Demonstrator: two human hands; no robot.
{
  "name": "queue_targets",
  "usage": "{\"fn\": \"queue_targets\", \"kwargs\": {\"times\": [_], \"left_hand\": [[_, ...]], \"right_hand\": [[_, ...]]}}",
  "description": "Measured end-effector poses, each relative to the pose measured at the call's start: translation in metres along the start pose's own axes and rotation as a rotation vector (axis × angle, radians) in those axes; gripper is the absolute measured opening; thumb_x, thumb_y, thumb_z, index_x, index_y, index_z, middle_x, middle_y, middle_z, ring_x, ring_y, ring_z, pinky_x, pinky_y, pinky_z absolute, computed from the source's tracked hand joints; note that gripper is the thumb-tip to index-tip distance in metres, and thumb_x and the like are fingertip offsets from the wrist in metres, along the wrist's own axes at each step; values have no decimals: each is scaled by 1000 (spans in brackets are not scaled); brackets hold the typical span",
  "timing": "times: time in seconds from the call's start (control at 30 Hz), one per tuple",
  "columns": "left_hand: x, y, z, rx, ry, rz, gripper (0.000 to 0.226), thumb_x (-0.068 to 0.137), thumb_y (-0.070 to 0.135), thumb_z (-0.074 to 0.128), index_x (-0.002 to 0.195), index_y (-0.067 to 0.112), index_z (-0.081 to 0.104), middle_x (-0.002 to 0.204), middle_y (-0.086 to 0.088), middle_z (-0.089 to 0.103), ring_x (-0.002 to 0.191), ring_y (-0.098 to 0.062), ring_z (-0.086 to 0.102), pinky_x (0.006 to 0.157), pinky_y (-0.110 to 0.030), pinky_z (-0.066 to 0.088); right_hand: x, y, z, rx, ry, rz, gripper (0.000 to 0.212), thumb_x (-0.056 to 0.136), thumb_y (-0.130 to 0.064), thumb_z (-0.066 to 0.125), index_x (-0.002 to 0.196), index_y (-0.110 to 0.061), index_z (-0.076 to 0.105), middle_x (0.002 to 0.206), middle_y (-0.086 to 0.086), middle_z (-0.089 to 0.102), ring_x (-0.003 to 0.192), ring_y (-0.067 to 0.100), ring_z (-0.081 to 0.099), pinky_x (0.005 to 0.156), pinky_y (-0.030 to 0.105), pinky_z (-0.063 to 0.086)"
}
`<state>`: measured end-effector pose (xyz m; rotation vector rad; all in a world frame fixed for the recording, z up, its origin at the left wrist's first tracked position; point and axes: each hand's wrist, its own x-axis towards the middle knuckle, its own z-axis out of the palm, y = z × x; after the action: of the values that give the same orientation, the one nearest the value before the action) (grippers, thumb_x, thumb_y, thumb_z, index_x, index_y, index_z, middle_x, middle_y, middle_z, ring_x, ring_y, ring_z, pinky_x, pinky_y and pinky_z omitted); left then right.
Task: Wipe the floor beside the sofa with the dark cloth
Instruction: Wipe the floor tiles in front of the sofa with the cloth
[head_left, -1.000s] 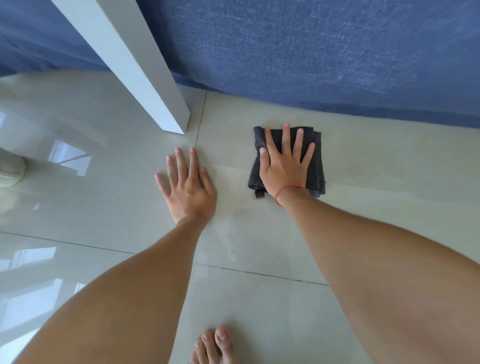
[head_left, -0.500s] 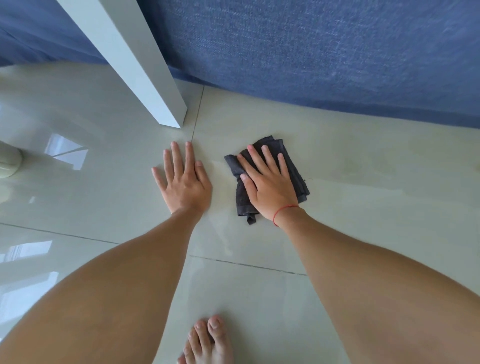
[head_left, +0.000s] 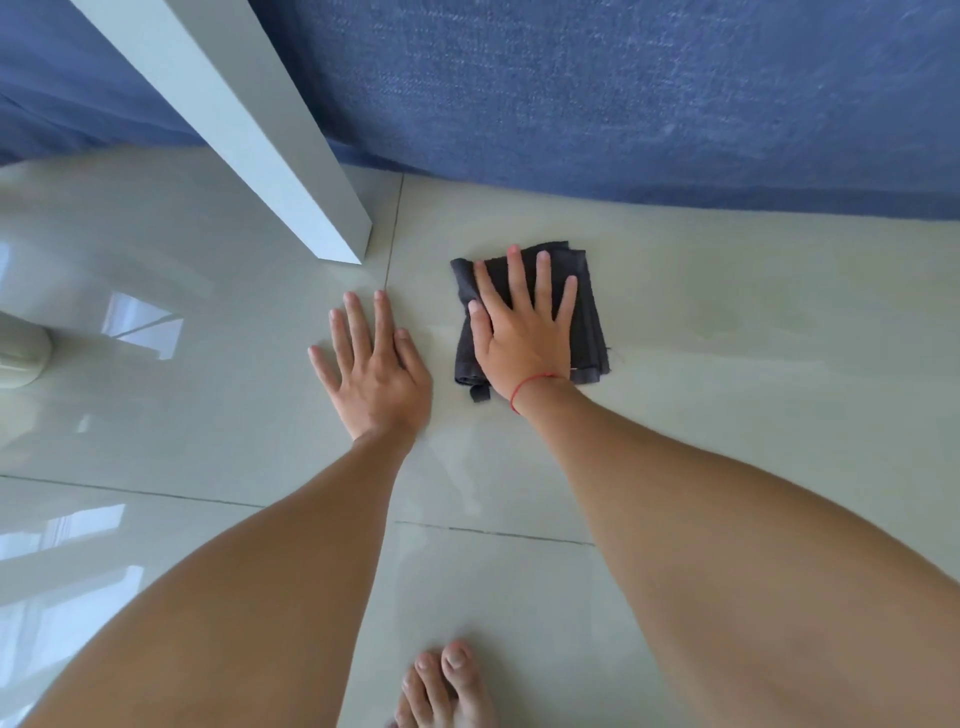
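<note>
The dark cloth (head_left: 591, 332), folded into a rough square, lies on the glossy pale tile floor (head_left: 753, 338) just in front of the blue sofa (head_left: 623, 93). My right hand (head_left: 524, 338) presses flat on top of it with fingers spread toward the sofa; a red thread circles the wrist. My left hand (head_left: 374, 374) rests flat on the bare tile to the left of the cloth, fingers apart, holding nothing. A narrow gap of floor separates the two hands.
A white slanted furniture leg (head_left: 270, 140) meets the floor just beyond my left hand. A pale rounded object (head_left: 21, 358) sits at the far left edge. My bare foot (head_left: 447, 686) is at the bottom centre. Tile joints cross under my forearms.
My right hand slid the cloth left and toward me, turning it askew, then pushed it back toward the sofa and squared it. My left hand stayed planted.
</note>
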<state>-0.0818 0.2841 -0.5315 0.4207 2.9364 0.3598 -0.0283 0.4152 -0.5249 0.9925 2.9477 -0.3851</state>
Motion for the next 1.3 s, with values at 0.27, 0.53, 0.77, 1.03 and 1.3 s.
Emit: {"fn": "queue_targets", "kwargs": {"times": [0.27,0.53,0.77,1.03,1.3], "left_hand": [[0,29,-8,-52,29,-29,56,99,24,30,155,25,20,164,-6,8,152,-22,4,121,-48,-3],[3,96,17,-94,-108,105,52,103,35,20,155,30,17,164,-3,2,152,-21,-3,121,-47,-8],[-2,92,28,-20,-29,126,54,101,37,15,155,31,13,164,-3,1,152,-21,-3,120,-47,-8],[-2,94,29,-10,-8,121,53,101,35,18,154,32,15,164,-3,4,152,-22,-1,121,-47,-6],[0,99,18,-16,-135,102,54,102,36,18,155,32,10,164,-4,-4,151,-21,-7,119,-50,-10]], "right_hand": [[-32,42,-13,-19,-124,-216,56,95,-42,13,147,-32,29,159,-8,20,148,23,12,118,48,1],[-54,124,-29,-1,-42,45,53,98,-39,17,147,-27,30,158,-7,23,148,20,15,120,44,5],[-9,120,-26,-1,-6,282,51,100,-43,21,150,-34,16,162,-4,7,149,26,0,118,54,-4],[-5,98,-22,-2,-11,129,51,98,-43,25,148,-33,26,161,1,13,148,32,5,116,59,-2],[-74,136,-30,-24,-65,-99,50,97,-37,27,144,-26,38,155,-3,32,145,26,24,118,49,13]]}}
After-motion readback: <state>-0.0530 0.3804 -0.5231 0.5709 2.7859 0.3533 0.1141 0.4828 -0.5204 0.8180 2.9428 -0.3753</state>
